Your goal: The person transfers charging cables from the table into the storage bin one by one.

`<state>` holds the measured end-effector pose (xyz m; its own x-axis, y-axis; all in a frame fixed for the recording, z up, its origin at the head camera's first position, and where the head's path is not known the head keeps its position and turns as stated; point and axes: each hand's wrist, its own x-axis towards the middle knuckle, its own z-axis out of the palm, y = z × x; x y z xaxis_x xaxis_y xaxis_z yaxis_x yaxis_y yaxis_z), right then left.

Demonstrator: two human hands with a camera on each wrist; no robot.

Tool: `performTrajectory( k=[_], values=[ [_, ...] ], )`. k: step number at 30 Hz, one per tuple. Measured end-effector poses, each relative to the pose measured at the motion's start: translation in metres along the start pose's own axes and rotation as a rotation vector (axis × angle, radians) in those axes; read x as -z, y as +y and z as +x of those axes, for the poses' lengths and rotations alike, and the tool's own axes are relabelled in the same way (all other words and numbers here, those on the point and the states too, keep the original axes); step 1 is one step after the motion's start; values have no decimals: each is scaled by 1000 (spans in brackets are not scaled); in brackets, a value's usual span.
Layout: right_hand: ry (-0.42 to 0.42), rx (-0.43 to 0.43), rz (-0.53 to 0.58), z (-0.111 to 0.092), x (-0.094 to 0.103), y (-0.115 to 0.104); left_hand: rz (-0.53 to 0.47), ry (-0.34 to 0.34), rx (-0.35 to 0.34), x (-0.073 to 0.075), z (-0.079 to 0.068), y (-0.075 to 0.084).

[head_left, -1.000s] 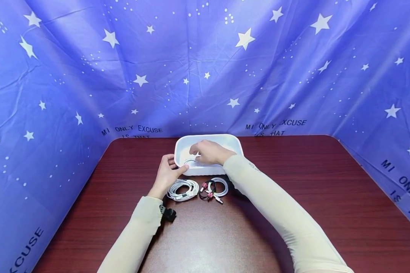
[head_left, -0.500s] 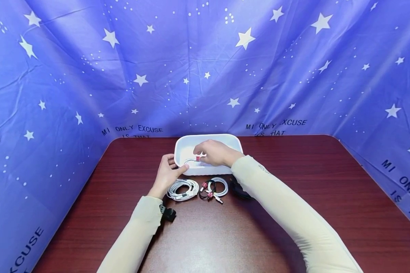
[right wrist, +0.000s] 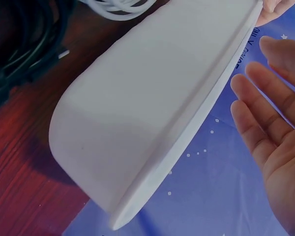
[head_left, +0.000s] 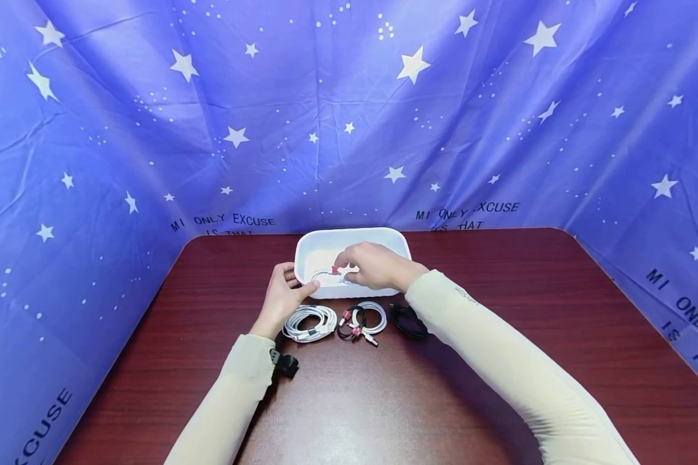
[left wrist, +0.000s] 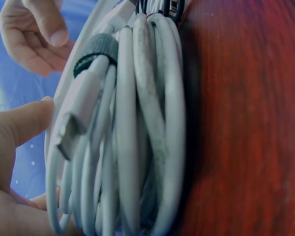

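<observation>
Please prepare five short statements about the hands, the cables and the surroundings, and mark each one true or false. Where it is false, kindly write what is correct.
1. The left hand holds the white bin near one corner. True.
2. A lid covers the white bin. False: its top is open, and a pale cable with a red tie shows inside.
3. On the table, the black cable coil lies to the right of the white cable coil. True.
4. The right hand rests flat on the table. False: it is over the white bin's opening.
5. The curtain behind the table has stars on it. True.
</observation>
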<state>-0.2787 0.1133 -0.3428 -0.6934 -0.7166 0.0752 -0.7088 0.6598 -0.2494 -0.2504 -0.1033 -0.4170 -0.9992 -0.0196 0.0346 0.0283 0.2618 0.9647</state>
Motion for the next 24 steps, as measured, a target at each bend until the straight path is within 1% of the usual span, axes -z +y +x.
performTrajectory(
  k=[4,15,24],
  values=[
    [5,-6,-17,-6,1,-1,7,3,4,0,0,0],
    [48,54,-64,-27,1,0,23,10,11,1,-1,1],
    [71,75,-86,-44,3,0,25,7,21,1,-1,1]
  ],
)
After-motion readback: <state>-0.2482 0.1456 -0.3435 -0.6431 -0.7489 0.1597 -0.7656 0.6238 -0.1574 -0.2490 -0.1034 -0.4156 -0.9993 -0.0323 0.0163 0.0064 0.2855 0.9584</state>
